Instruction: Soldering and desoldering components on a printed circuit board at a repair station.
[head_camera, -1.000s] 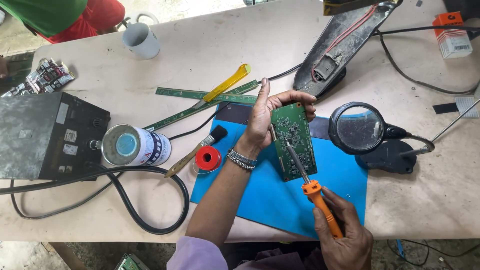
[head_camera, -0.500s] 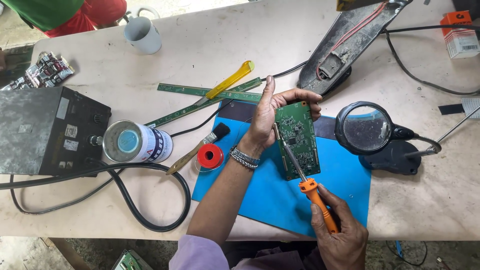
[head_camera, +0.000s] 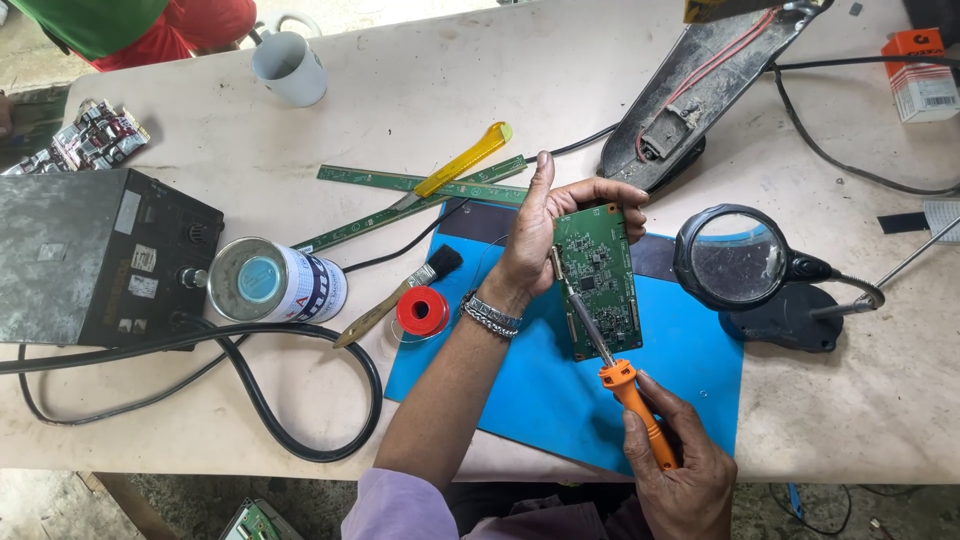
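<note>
Green circuit board (head_camera: 598, 278), over blue mat (head_camera: 560, 390) on tabletop (head_camera: 420, 90), clasped at its upper end by left hand (head_camera: 545, 235) fingers; right hand (head_camera: 680, 465) fingers gripping orange-handled soldering iron (head_camera: 610, 360), tip on board.

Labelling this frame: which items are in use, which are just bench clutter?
In use: left hand holding the green circuit board; right hand holding the orange-handled soldering iron, tip at the board; blue mat beneath.

Lying about: magnifier lamp, red solder spool, brush, tin can, white mug.
</note>
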